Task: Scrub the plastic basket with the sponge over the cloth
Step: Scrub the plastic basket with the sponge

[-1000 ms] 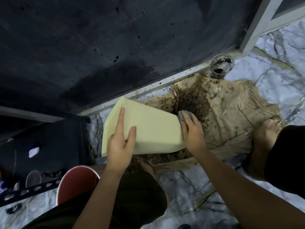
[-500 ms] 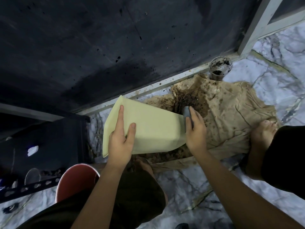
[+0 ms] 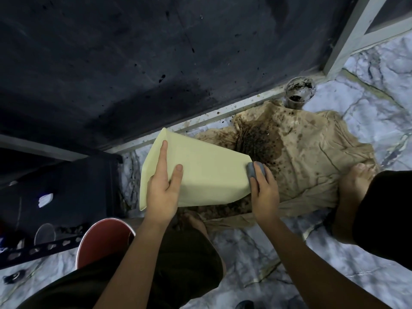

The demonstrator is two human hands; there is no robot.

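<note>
A pale yellow plastic basket (image 3: 207, 172) lies on its side, held above a stained tan cloth (image 3: 312, 157) spread on the marble floor. My left hand (image 3: 163, 188) holds the basket near its wide rim, index finger and thumb laid on the upper wall, the other fingers hidden below. My right hand (image 3: 264, 190) grips a grey sponge (image 3: 253, 170) and presses it against the basket's narrow right end. Dark dirt specks cover the cloth just beyond the sponge.
A dirty round cup (image 3: 299, 93) stands at the cloth's far edge by a metal door track (image 3: 200, 121). A red stool (image 3: 104, 239) and a black perforated rack (image 3: 44, 244) sit at lower left. My bare feet (image 3: 354, 186) rest on the cloth's edges.
My right hand has slid the sponge along the basket's right end, toward the far corner and back. The left hand and basket have barely moved.
</note>
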